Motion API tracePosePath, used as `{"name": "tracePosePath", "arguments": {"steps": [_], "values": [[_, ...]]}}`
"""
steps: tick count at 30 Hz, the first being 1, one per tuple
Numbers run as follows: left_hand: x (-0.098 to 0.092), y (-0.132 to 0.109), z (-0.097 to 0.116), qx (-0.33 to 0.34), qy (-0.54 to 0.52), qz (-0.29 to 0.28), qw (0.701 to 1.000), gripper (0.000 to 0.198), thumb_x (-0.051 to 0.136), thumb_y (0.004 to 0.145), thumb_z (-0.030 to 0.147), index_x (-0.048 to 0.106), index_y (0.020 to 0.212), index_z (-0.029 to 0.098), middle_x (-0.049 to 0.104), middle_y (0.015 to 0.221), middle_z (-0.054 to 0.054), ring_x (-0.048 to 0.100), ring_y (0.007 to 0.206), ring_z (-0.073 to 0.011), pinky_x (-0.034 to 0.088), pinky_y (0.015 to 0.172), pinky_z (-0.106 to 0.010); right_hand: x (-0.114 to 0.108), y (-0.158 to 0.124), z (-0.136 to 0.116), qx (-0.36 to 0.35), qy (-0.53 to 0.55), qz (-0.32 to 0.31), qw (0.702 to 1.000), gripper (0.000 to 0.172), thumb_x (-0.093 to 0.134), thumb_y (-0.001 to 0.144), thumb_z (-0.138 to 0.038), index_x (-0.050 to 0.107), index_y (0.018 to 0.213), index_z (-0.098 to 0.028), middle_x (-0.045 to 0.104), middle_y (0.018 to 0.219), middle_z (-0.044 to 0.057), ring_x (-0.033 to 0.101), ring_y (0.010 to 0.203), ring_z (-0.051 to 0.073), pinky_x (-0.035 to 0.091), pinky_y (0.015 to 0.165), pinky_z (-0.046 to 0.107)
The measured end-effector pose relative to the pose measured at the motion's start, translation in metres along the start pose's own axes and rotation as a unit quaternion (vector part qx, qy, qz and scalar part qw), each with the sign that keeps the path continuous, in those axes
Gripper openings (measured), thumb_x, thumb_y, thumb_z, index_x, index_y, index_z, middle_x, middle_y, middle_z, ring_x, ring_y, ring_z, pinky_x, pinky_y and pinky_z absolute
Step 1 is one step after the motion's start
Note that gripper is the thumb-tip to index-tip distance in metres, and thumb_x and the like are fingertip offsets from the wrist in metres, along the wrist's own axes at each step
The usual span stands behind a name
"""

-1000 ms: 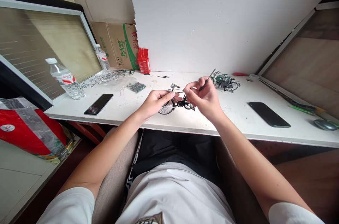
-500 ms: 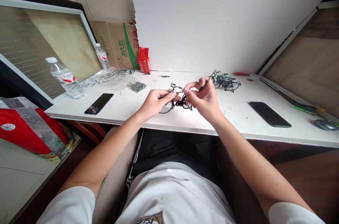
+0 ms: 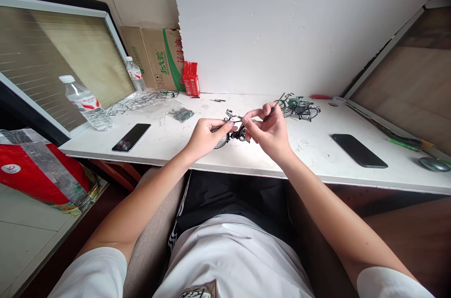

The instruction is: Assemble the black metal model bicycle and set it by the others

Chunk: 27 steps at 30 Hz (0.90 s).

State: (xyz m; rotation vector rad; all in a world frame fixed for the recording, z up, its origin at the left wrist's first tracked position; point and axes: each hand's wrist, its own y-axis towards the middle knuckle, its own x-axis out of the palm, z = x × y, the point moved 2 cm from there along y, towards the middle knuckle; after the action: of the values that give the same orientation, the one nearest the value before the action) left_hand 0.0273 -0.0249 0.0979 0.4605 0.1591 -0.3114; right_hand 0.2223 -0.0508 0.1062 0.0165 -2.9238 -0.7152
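A black miniature bicycle (image 3: 234,135) is held between my hands, its handlebar (image 3: 229,113) showing above my fingers. My left hand (image 3: 207,139) is closed on the front of the model, with thumb and fingers pinching near the frame. At the rear, my right hand (image 3: 270,131) pinches the bicycle with thumb and fingertips. A thin dark tool, like a small screwdriver (image 3: 273,109), is also tucked in the fingers of my right hand, pointing up and away. Parts of the frame and rear wheel are hidden by my fingers.
Finished-looking model bicycles (image 3: 299,108) stand behind my right hand. Phones lie left (image 3: 131,137) and right (image 3: 359,151). A bag of small parts (image 3: 183,114), loose thin frames (image 3: 151,99), water bottles (image 3: 87,104) and a red box (image 3: 191,79) are toward the left and back.
The bicycle has turned slightly in my fingers, its rear wheel shifting left and up. My right hand has moved a little left. Both hands keep their hold.
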Motion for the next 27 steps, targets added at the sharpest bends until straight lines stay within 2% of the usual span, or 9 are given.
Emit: {"name": "tracePosePath", "arguments": {"steps": [3,6,9,12,16,19,22,25,27], "values": [[0.001,0.000,-0.001,0.003,0.008,0.011,1.000,0.044,0.074,0.093,0.062,0.088,0.099,0.020,0.085,0.102,-0.008,0.076,0.104,-0.0309,0.056,0.097,-0.039,0.001,-0.001,-0.001,-0.003,-0.009,0.001,1.000,0.070,0.096,0.078,-0.046,0.030,0.095,-0.030,0.070,0.096,-0.003,0.063,0.051,0.011,0.055,0.043,0.029],[0.002,-0.001,-0.001,-0.001,0.011,0.028,1.000,0.045,0.076,0.091,0.063,0.089,0.097,0.021,0.083,0.092,-0.007,0.075,0.099,-0.0307,0.056,0.092,-0.038,0.003,-0.001,-0.002,0.006,-0.013,0.015,1.000,0.072,0.097,0.076,-0.047,0.029,0.095,-0.030,0.071,0.094,-0.003,0.063,0.050,0.012,0.052,0.041,0.028],[0.003,-0.002,0.000,-0.003,0.017,0.053,0.998,0.044,0.078,0.088,0.064,0.087,0.088,0.020,0.078,0.078,-0.005,0.073,0.092,-0.0288,0.055,0.082,-0.035,0.004,-0.002,-0.002,0.008,-0.020,0.028,0.999,0.074,0.097,0.075,-0.049,0.028,0.095,-0.030,0.073,0.091,-0.003,0.064,0.049,0.013,0.048,0.039,0.026],[0.004,-0.004,0.000,0.010,0.050,0.077,0.996,0.045,0.075,0.090,0.061,0.081,0.077,0.019,0.070,0.069,-0.003,0.069,0.082,-0.0245,0.051,0.072,-0.031,0.004,-0.002,0.000,0.013,-0.025,0.038,0.999,0.076,0.097,0.074,-0.051,0.028,0.095,-0.030,0.076,0.091,-0.002,0.065,0.049,0.013,0.047,0.039,0.025],[0.007,-0.007,-0.002,0.023,0.081,0.096,0.992,0.047,0.071,0.093,0.059,0.077,0.072,0.017,0.066,0.065,-0.002,0.064,0.080,-0.0212,0.047,0.070,-0.028,0.005,-0.002,0.006,0.033,-0.015,0.050,0.998,0.078,0.098,0.072,-0.054,0.027,0.095,-0.030,0.078,0.091,-0.002,0.065,0.050,0.012,0.045,0.038,0.024],[0.008,-0.009,-0.006,0.026,0.081,0.111,0.990,0.044,0.072,0.093,0.058,0.078,0.078,0.017,0.072,0.073,-0.004,0.065,0.086,-0.0223,0.047,0.075,-0.029,0.006,-0.004,0.011,0.036,-0.005,0.064,0.997,0.078,0.098,0.072,-0.053,0.027,0.095,-0.030,0.078,0.093,-0.002,0.065,0.050,0.012,0.045,0.038,0.023],[0.008,-0.010,-0.012,0.017,0.094,0.117,0.988,0.037,0.072,0.094,0.055,0.083,0.089,0.020,0.081,0.096,-0.010,0.067,0.099,-0.0269,0.050,0.085,-0.032,0.007,-0.006,0.015,0.027,-0.001,0.075,0.997,0.075,0.097,0.074,-0.050,0.028,0.095,-0.030,0.078,0.094,-0.001,0.065,0.051,0.012,0.044,0.038,0.024],[0.008,-0.009,-0.017,0.027,0.126,0.121,0.984,0.034,0.070,0.097,0.053,0.085,0.099,0.023,0.082,0.115,-0.013,0.070,0.110,-0.0317,0.050,0.099,-0.038,0.009,-0.008,0.018,0.017,0.006,0.083,0.996,0.070,0.096,0.078,-0.045,0.029,0.096,-0.030,0.079,0.095,-0.001,0.066,0.051,0.012,0.043,0.039,0.024],[0.007,-0.009,-0.018,0.055,0.133,0.135,0.980,0.032,0.069,0.098,0.052,0.085,0.100,0.025,0.082,0.116,-0.013,0.071,0.111,-0.0328,0.048,0.104,-0.040,0.009,-0.009,0.020,0.012,0.009,0.084,0.996,0.069,0.095,0.080,-0.044,0.029,0.096,-0.030,0.079,0.095,-0.002,0.067,0.052,0.011,0.043,0.040,0.023]]}}
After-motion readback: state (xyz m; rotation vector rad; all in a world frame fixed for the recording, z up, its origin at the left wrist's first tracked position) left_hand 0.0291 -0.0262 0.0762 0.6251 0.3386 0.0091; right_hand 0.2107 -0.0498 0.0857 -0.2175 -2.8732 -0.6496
